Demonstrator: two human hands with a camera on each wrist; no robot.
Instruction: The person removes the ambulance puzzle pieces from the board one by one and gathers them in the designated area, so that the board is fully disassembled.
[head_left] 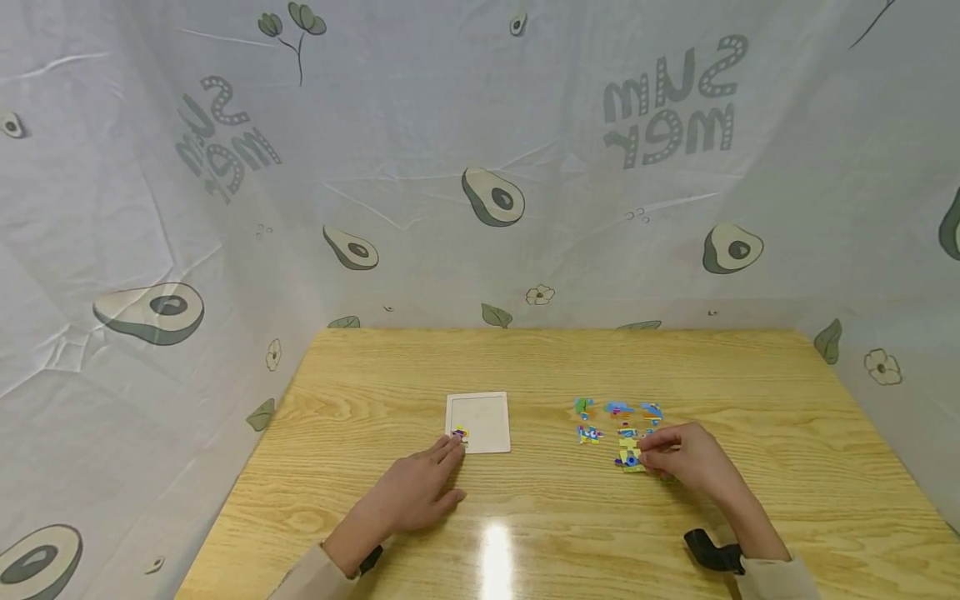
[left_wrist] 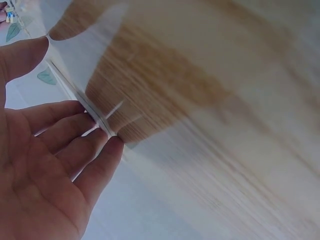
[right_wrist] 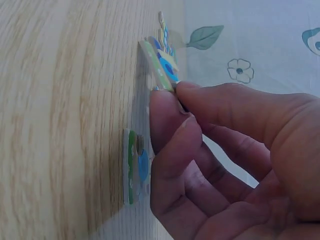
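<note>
My left hand lies at the lower left corner of a square white puzzle tray, its extended fingertips touching that corner. A small colourful jigsaw piece sits in this corner, partly covered by the fingers. Over on the right, my right hand pinches a yellow and blue jigsaw piece between thumb and forefinger. That piece is tilted, one edge raised from the table. Below it in the right wrist view, another green-edged piece lies near the curled fingers.
More loose jigsaw pieces lie beyond the right hand, among them a green one, a blue one and a multicoloured one. The wooden table meets a patterned white curtain at its back and sides.
</note>
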